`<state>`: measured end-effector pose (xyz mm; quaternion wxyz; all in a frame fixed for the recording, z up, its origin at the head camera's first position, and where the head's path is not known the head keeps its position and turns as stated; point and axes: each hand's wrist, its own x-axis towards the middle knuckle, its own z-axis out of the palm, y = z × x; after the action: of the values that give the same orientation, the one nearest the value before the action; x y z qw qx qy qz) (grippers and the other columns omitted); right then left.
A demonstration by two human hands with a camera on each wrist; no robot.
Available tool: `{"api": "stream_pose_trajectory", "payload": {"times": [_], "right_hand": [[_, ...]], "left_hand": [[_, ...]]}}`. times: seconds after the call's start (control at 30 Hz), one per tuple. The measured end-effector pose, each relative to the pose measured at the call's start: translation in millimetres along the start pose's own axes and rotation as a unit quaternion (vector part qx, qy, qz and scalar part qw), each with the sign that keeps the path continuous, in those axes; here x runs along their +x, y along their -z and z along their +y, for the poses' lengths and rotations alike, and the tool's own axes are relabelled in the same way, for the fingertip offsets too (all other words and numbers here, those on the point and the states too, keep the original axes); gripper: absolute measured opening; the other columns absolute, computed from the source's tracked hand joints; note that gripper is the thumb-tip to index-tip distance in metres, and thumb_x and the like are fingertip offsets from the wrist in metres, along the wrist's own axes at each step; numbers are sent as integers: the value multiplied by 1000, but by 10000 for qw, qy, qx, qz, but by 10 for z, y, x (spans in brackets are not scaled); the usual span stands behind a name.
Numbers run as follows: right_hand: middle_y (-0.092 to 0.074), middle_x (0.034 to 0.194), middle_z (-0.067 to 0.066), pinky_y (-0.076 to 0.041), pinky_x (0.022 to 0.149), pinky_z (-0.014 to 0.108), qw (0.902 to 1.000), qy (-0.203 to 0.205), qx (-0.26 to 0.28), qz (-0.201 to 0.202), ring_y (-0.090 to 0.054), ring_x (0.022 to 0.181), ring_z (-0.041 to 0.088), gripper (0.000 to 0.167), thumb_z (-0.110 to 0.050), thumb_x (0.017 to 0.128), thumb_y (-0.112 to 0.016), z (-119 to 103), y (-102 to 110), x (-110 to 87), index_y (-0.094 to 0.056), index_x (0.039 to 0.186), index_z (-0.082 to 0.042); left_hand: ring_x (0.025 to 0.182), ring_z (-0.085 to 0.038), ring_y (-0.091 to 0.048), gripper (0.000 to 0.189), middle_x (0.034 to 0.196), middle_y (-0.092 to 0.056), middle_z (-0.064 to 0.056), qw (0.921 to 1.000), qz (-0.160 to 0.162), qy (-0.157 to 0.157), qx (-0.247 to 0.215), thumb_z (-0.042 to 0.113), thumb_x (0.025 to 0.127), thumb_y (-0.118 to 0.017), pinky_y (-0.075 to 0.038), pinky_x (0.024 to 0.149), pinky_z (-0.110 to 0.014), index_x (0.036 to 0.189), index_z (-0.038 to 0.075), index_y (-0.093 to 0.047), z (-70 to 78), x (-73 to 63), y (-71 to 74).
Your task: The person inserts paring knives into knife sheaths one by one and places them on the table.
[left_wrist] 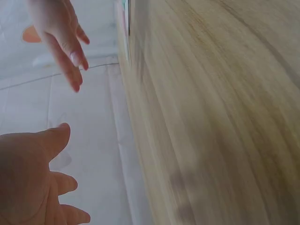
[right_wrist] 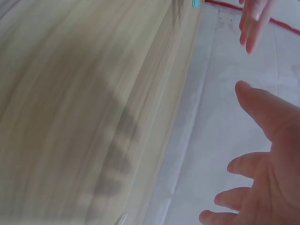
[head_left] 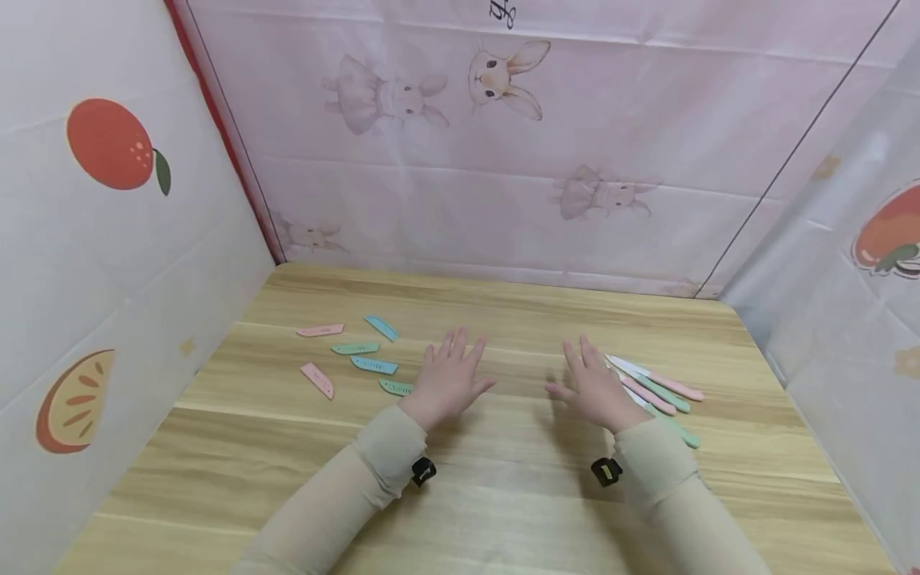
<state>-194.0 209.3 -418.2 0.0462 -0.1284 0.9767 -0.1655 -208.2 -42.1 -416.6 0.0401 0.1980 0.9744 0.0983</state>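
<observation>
My left hand (head_left: 447, 385) is held over the table with its fingers straight and spread, thumb out, holding nothing. It partly covers a green blade cover (head_left: 395, 387) lying beneath its wrist side. To its left lie more blade covers: a blue one (head_left: 374, 365), another green one (head_left: 355, 349) and a pink one (head_left: 318, 380). My right hand (head_left: 598, 391), likewise spread and holding nothing, hovers just left of several small knives. These have white blades, with pink handles (head_left: 677, 386) and green handles (head_left: 679, 430); the hand and sleeve hide parts of them.
Farther back on the left lie another pink cover (head_left: 320, 330) and another blue one (head_left: 381, 327). The wood-grain table (head_left: 496, 511) is bounded by a pink printed sheet (head_left: 460, 216) behind and white sheets on both sides. Each wrist wears a small black device.
</observation>
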Motion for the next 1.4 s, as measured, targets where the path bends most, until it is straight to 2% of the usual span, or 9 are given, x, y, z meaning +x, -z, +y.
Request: {"api": "stream_pose_trajectory", "payload": {"times": [0.23, 0.43, 0.53, 0.6, 0.67, 0.77, 0.97, 1.17, 1.4], "right_hand": [[-1, 149, 31, -23, 101, 65, 9989, -116, 438, 91, -15, 130, 53, 86, -58, 91, -46, 306, 141, -163, -19, 146, 2], [-17, 144, 36, -27, 97, 67, 9976, -432, 508, 209, -24, 125, 56, 77, -52, 94, -45, 596, 275, -347, -30, 140, 8], [-22, 140, 38, -27, 95, 69, 9969, -595, 463, 220, -27, 123, 56, 74, -50, 95, -43, 706, 300, -436, -34, 137, 10], [-24, 138, 39, -27, 94, 69, 9970, -615, 397, 231, -29, 121, 57, 70, -47, 97, -42, 762, 300, -486, -35, 135, 11], [-25, 138, 39, -26, 95, 69, 9970, -624, 398, 222, -28, 121, 57, 67, -43, 97, -44, 809, 291, -528, -36, 135, 11], [-26, 136, 39, -28, 96, 67, 9971, -594, 402, 252, -29, 121, 56, 62, -37, 97, -48, 850, 285, -586, -37, 134, 12], [-25, 136, 41, -30, 92, 69, 9967, -747, 308, 123, -31, 119, 58, 60, -38, 96, -49, 902, 299, -663, -39, 134, 8], [-27, 135, 41, -32, 90, 69, 9971, -708, 216, 174, -33, 116, 59, 57, -35, 96, -51, 922, 299, -676, -41, 134, 6], [-31, 132, 42, -32, 89, 69, 9975, -638, 143, 249, -35, 115, 60, 55, -32, 95, -53, 949, 272, -693, -42, 133, 7]], "left_hand": [[140, -35, -8, 70, 154, -8, -17, 9999, 51, 20, -97, 56, 95, -36, -14, 108, -61, 150, 18, -17, -59, -40, -20], [139, -35, -10, 67, 154, -9, -17, 9999, 86, 17, -103, 54, 96, -36, -14, 108, -61, 150, 18, -19, -119, -70, -39], [137, -36, -21, 59, 150, -23, -18, 9995, 314, -58, 37, 45, 95, -48, -19, 107, -60, 143, 12, -36, -206, -97, -37], [128, -35, -37, 47, 139, -42, -19, 9986, 498, -92, 171, 37, 91, -59, -28, 104, -58, 128, 9, -53, -306, -129, -27], [116, -33, -48, 38, 124, -54, -15, 9980, 541, -32, 329, 31, 86, -67, -33, 101, -55, 116, 9, -61, -429, -182, -9], [102, -29, -55, 30, 108, -60, -10, 9982, 377, 111, 446, 25, 82, -72, -39, 95, -51, 107, 9, -65, -637, -290, 16], [96, -26, -57, 30, 103, -60, -9, 9982, 55, 111, 588, 19, 80, -74, -49, 83, -43, 107, 8, -67, -940, -458, 22], [94, -24, -58, 30, 104, -60, -9, 9979, 113, -123, 621, 19, 80, -74, -52, 78, -40, 107, 8, -67, -1026, -468, -6], [94, -21, -57, 28, 103, -60, -6, 9976, -60, -207, 655, 22, 83, -72, -52, 76, -36, 108, 11, -68, -1042, -409, -35]]}}
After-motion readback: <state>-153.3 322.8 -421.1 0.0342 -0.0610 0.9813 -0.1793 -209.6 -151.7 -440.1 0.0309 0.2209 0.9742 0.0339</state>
